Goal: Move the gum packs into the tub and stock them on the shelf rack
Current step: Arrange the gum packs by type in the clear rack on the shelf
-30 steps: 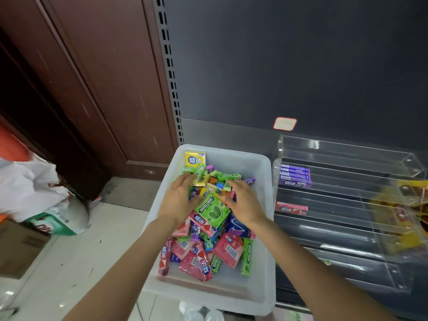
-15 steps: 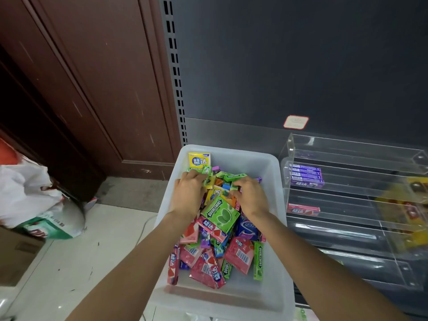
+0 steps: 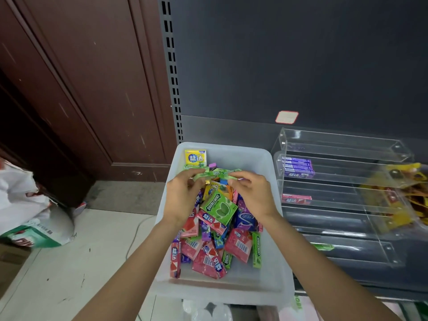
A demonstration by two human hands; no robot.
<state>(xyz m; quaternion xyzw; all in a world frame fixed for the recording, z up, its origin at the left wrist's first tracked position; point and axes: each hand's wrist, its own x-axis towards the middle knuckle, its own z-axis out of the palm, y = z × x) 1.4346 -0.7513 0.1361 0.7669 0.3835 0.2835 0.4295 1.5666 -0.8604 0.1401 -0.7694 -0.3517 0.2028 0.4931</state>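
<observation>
A white tub (image 3: 275, 269) holds a heap of several gum packs (image 3: 217, 237) in pink, green, purple and yellow. Both hands are over its far half. My left hand (image 3: 183, 198) and my right hand (image 3: 252, 193) each pinch an end of a bunch of slim green gum sticks (image 3: 216, 173), lifted just above the heap. To the right stands the clear acrylic shelf rack (image 3: 342, 188), with purple gum packs (image 3: 298, 167) in one row and a pink pack (image 3: 296, 199) in the row below.
A yellow gum box (image 3: 195, 156) leans on the tub's far wall. A clear bin of yellow-wrapped goods (image 3: 407, 193) sits on the rack's right side. White bags (image 3: 25, 205) and a cardboard box (image 3: 11, 262) lie on the floor at left, by a brown door (image 3: 76, 77).
Both hands moved from digging in the heap toward the tub's far end, gathered the green sticks and raised them. The view has shifted slightly.
</observation>
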